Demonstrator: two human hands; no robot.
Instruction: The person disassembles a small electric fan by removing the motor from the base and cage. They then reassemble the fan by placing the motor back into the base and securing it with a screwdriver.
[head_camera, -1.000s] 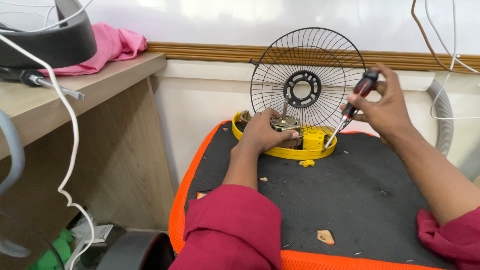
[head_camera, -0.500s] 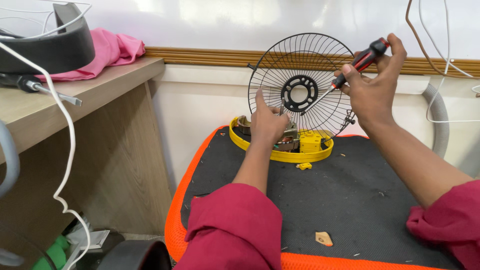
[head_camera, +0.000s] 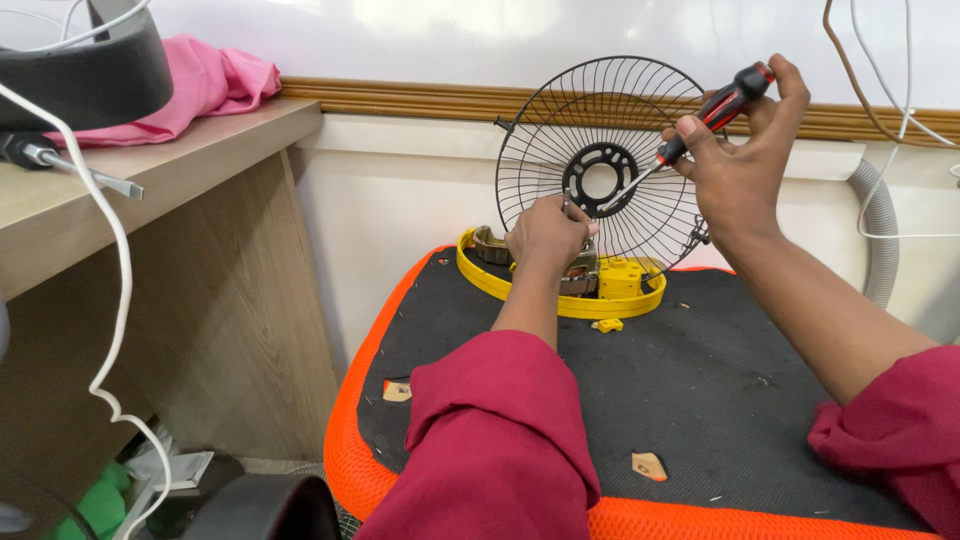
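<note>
The right hand (head_camera: 745, 165) grips a red-and-black screwdriver (head_camera: 700, 125) against the upright wire fan guard (head_camera: 600, 165) (its hub black), while the left hand (head_camera: 548, 232) pinches the guard's lower wires.

A pink cloth (head_camera: 205, 85) is lying on the wooden surface (head_camera: 170, 175) at left, a white cable (head_camera: 105, 250) is hanging over its edge, and a grey corrugated hose (head_camera: 880, 235) is curving down the wall.

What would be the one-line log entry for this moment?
right hand: holds screwdriver, tip at grille hub | left hand: at wire fan grille base | yellow ring on black pad
</note>
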